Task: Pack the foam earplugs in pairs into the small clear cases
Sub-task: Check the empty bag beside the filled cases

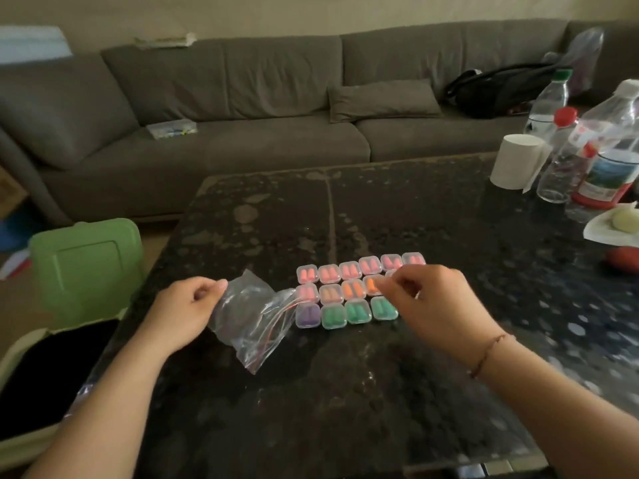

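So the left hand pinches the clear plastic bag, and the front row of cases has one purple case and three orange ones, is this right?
Not quite. In the head view the front row holds one purple case and three green cases, not orange; the orange cases sit in the middle row. The rest stands: the left hand pinches the clear plastic bag.

Left hand [188, 307], right hand [434, 299]: fingers curled.

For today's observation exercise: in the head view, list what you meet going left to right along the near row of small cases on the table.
Left hand → clear plastic bag → purple case → three green cases → right hand.
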